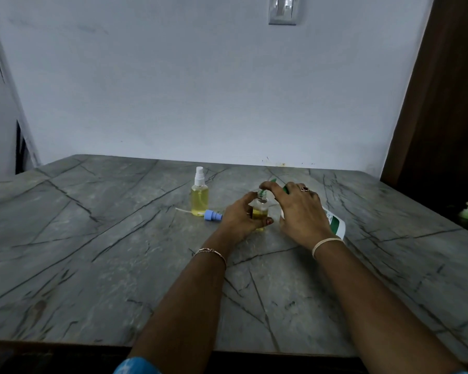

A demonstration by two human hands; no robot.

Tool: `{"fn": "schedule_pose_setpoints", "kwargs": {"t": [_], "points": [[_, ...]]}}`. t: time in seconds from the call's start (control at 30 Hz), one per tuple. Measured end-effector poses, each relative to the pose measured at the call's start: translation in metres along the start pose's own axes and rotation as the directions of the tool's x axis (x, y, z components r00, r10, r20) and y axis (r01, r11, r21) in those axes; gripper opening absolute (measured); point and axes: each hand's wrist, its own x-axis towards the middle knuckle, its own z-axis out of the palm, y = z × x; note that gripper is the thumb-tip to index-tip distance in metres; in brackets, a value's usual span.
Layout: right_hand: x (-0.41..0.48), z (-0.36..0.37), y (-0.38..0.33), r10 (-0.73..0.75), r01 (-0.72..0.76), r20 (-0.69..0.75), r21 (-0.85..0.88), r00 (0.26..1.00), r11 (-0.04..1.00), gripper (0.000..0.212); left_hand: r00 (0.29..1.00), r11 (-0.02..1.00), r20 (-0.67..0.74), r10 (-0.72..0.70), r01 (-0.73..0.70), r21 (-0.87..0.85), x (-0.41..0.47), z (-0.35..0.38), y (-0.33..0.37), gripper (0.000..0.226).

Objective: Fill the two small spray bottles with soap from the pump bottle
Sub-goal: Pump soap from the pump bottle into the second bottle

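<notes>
1. My left hand (239, 215) wraps round the open spray bottle (260, 210). My thumb lies on its near side and my fingers curl behind it.
2. That bottle stands upright on the table (92, 265), toward the far edge and a little right of the middle. It has no cap on and is partly filled with yellow soap.
3. My right hand (300, 211) grips the pump bottle (335, 221) from above, fingers bent over its top. The bottle leans toward the open one, its white body slanting away to the right.
4. Its green pump head (272, 181) sits just above the open bottle's mouth. I cannot tell whether they touch.
5. The filled spray bottle (199, 197), with its white sprayer on, stands upright to the left, nearer the far edge and apart from my hands.
6. The blue spray cap (212, 215) lies on its side just beside that bottle's base, between it and my left hand. Its thin tube points toward the left edge.
7. A light switch (283, 9) is on the wall behind the table.
</notes>
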Motion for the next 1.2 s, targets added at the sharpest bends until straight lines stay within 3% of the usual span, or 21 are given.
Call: {"fn": "schedule_pose_setpoints", "kwargs": {"t": [0.2, 0.53, 0.83, 1.2], "points": [[0.0002, 0.0013, 0.0025, 0.002, -0.001, 0.02, -0.01, 1.0, 1.0, 0.079, 1.0, 1.0, -0.001, -0.004, 0.004, -0.001, 0.0011, 0.0005, -0.0007, 0.068], [0.0016, -0.0015, -0.0064, 0.016, -0.016, -0.001, -0.008, 1.0, 1.0, 0.066, 1.0, 1.0, -0.001, 0.001, -0.001, 0.0, 0.003, 0.0009, -0.004, 0.065], [-0.0019, 0.002, 0.0015, -0.005, 0.006, 0.017, -0.036, 1.0, 0.999, 0.08, 1.0, 1.0, -0.021, -0.015, 0.015, 0.025, 0.0023, 0.0011, -0.0011, 0.071], [0.0011, -0.0013, -0.0065, 0.009, -0.009, -0.009, -0.06, 1.0, 0.998, 0.067, 1.0, 1.0, -0.021, -0.007, 0.007, 0.029, 0.001, 0.0007, 0.0006, 0.064]]}}
